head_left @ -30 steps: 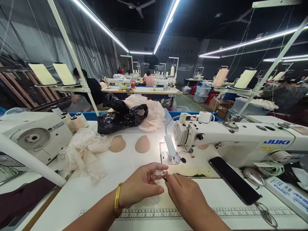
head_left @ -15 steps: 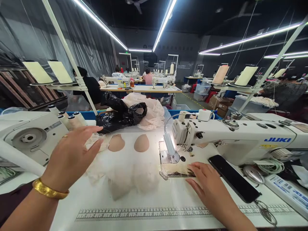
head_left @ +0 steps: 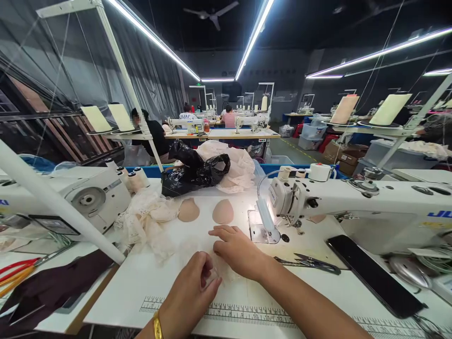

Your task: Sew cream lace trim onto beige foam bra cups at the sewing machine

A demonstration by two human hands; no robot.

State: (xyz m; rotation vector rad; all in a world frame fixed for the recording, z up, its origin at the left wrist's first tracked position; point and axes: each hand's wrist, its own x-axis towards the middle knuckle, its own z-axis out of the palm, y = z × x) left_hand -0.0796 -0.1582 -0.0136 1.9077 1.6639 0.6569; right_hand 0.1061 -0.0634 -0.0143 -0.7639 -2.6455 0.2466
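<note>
Right, the left hand [head_left: 190,289] is curled inward over the bench [head_left: 116,294], its thumb and bent fingers seemingly nipping an edge of pale sheer fabric [head_left: 228,274]. The right hand [head_left: 240,254] reaches across palm down, fingers stretched out and not clenched; whether its underside presses on the cloth, I cannot tell.

The fabric lies under and between the hands, inward of the printed scale [head_left: 247,314] that follows the bench's near edge. It looks very light, limp and thin enough for the white top to show through, so I'd expect it to slide easily and to crease or snag if pulled hard. An edge pinched between thumb and fingertip, with a flat hand steadying the rest, should suit it best.

Just beyond the right fingertips is one beige cup pad [head_left: 223,212], with a second beige pad [head_left: 189,210] beside it, apart. A heap of cream lace [head_left: 148,216] lies towards the bench's left edge. Near the right forearm are thread snips [head_left: 318,263], then a black phone [head_left: 374,275] in front of the sewing machine [head_left: 353,200]; a black plastic bag [head_left: 194,174] sits by the far edge.
</note>
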